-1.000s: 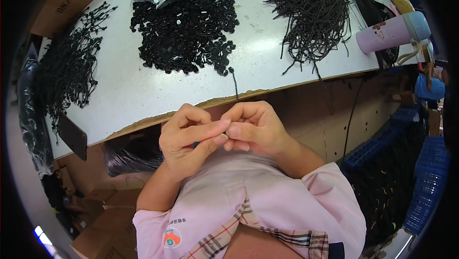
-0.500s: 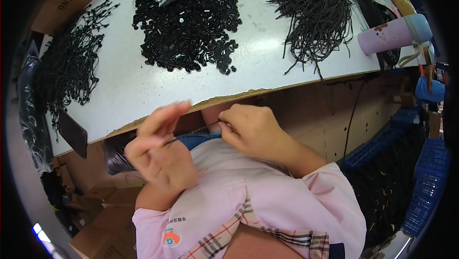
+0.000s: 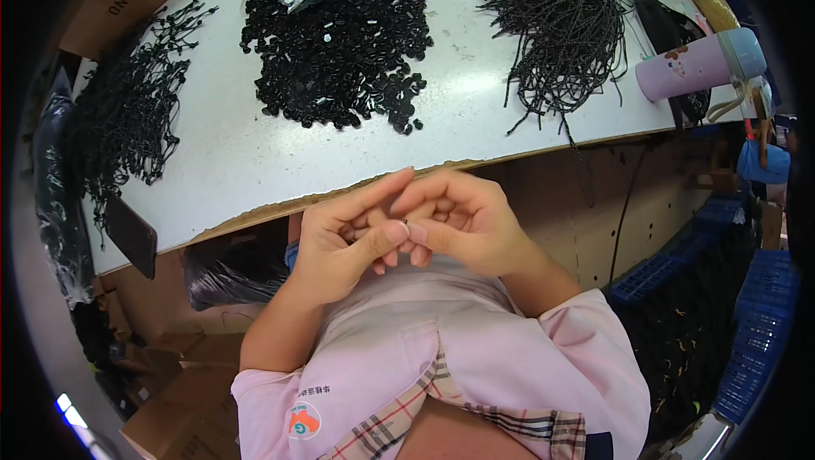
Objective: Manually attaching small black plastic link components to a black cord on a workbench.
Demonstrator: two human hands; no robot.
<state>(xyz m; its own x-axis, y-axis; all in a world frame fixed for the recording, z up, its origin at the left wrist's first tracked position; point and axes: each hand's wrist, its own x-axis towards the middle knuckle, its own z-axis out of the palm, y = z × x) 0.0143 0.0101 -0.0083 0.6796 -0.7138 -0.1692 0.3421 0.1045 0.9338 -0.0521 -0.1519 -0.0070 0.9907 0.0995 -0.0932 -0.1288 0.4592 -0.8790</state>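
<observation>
Just short of the counter (image 3: 216,167), my left hand (image 3: 340,244) and right hand (image 3: 475,227) meet, thumbs and curled fingers pinching a small dark piece (image 3: 406,222) — mostly hidden between them. It seems light and probably slippery, best held at its edges by fingertips. Beyond lie glossy black pieces (image 3: 340,61), heaped — and black cords (image 3: 556,31), likely soft and limp, to their right.

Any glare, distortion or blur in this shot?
Head view: glare on the table between the black pile and the cords; head view: fisheye bends the table's front edge, corners go black; head view: left hand and right hand readable, anything held too small to identify.
</observation>
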